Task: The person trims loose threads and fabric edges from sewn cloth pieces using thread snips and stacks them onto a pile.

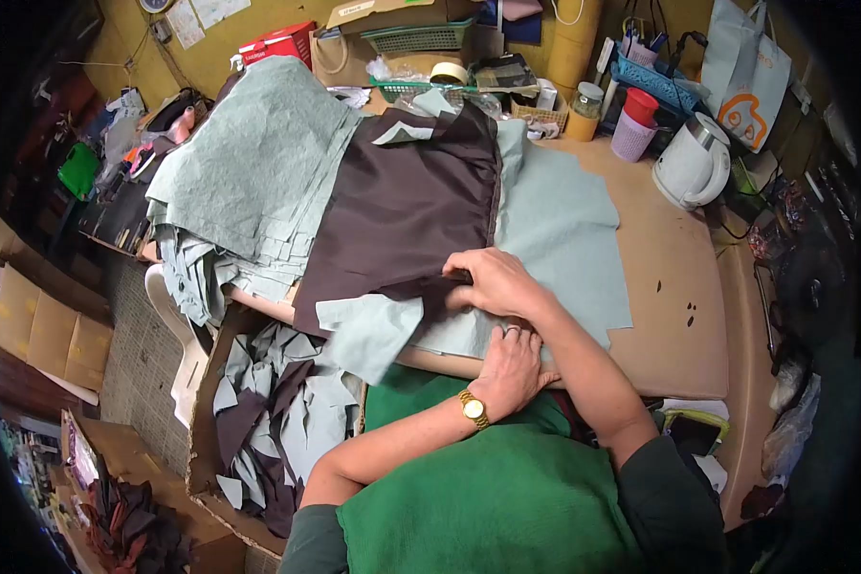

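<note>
My left hand (513, 371), with a gold watch on its wrist, lies flat at the table's front edge, its fingers on the near edge of the pale grey-green fabric (569, 234). Just above it, my right hand (499, 285) is bent over the dark brown fabric (407, 206), fingers curled but apart, with nothing visibly gripped. The brown fabric lies over the pale layer. Left of my right hand, a pale fabric scrap (371, 330) hangs over the table edge, its lower part blurred by motion.
A tall stack of pale fabric pieces (249, 163) stands at the left. Below the edge, a cardboard box (201, 459) holds scraps. A kettle (684, 163), a purple cup (631, 139), a jar (584, 113) and baskets line the back.
</note>
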The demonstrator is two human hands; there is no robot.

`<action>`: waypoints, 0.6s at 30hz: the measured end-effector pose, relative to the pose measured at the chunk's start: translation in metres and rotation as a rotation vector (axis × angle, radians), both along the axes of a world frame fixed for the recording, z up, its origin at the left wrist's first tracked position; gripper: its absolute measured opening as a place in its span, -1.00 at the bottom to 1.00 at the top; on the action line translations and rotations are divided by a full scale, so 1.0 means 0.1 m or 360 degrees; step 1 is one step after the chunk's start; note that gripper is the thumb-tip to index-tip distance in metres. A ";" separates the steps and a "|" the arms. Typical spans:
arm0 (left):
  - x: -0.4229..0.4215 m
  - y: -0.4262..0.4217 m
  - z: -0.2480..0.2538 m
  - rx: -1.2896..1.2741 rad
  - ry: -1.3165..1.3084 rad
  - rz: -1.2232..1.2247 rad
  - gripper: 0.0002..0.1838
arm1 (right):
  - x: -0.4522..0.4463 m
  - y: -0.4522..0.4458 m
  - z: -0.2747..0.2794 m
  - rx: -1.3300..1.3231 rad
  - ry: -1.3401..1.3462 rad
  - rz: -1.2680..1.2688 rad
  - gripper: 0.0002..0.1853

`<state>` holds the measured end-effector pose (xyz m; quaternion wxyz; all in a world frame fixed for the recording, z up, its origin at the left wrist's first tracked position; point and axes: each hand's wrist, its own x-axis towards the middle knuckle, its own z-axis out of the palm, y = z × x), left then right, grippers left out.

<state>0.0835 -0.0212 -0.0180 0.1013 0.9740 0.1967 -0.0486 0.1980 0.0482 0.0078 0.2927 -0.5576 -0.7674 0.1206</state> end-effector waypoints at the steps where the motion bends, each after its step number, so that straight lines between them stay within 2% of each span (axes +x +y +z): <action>1: -0.06 -0.01 -0.10 -0.0012 0.0006 0.0002 -0.19 | -0.01 0.07 -0.17 -0.0089 0.0180 -0.0174 -0.67; 2: -0.13 -0.01 -0.22 0.0088 -0.0458 -0.0072 -0.25 | 0.00 0.13 -0.32 -0.0173 0.0356 -0.0352 -0.73; 3: -0.18 0.02 -0.33 0.0195 -0.0930 -0.0146 -0.30 | 0.06 0.18 -0.47 -0.0173 0.0352 -0.0354 -0.73; 4: -0.25 0.08 -0.25 -0.0345 -0.0893 -0.0123 -0.55 | 0.13 0.21 -0.61 -0.0282 0.0697 -0.0388 -0.78; 5: -0.36 0.18 -0.11 -0.0352 -0.0891 -0.0127 -0.55 | 0.17 0.20 -0.70 -0.0393 0.1051 -0.0422 -0.82; 6: -0.49 0.31 0.07 -0.0521 -0.0792 0.0096 -0.61 | 0.15 0.15 -0.63 -0.0403 0.1382 -0.0369 -0.76; 7: -0.59 0.45 0.18 -0.0687 -0.0686 0.0320 -0.62 | 0.18 0.15 -0.63 -0.0407 0.1389 -0.0375 -0.76; 9: -0.69 0.74 0.01 -0.0212 -0.1268 0.0388 -0.54 | 0.22 0.14 -0.67 -0.0440 0.1390 -0.0343 -0.72; 12: -0.74 0.99 -0.07 0.0274 -0.1185 0.0496 -0.53 | 0.18 0.14 -0.64 -0.0367 0.1287 -0.0373 -0.68; 13: -0.73 1.04 -0.10 0.0320 -0.1092 0.0530 -0.52 | 0.17 0.13 -0.62 -0.0378 0.1258 -0.0388 -0.66; 15: -0.70 1.08 -0.13 0.0448 -0.1032 0.0508 -0.65 | 0.18 0.11 -0.58 -0.0403 0.1266 -0.0394 -0.64; 16: -0.69 1.10 -0.12 0.0444 -0.1028 0.0505 -0.65 | 0.18 0.10 -0.56 -0.0424 0.1270 -0.0398 -0.61; 18: -0.66 1.15 -0.09 0.0332 -0.0718 0.0552 -0.82 | 0.18 0.09 -0.52 -0.0435 0.1279 -0.0419 -0.58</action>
